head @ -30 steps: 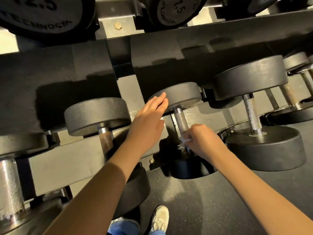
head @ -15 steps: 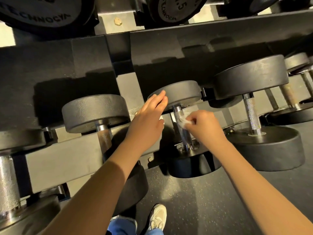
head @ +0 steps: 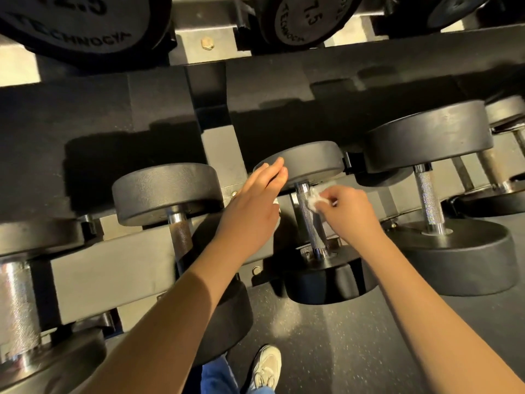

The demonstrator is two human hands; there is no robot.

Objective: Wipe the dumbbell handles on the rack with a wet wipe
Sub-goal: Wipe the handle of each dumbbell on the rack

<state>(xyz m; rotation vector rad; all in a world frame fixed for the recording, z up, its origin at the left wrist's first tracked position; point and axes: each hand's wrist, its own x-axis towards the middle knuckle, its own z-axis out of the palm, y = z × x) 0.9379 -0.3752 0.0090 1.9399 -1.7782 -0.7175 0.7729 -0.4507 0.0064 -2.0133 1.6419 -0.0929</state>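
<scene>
While left hand (head: 250, 214) lies straight-fingered on one dumbbell head (head: 309, 163), right hand (head: 350, 216) pinches one wet wipe (head: 314, 201) against its handle (head: 311, 230); larger dumbbell (head: 429, 137) beside.

The wet wipe (head: 314, 201) is mostly hidden inside the right hand (head: 350, 216). One lower dumbbell head (head: 235, 322) is partly covered by the left forearm (head: 199, 302). The number on the upper-left plate (head: 85, 27) is cut off by the top edge.
</scene>
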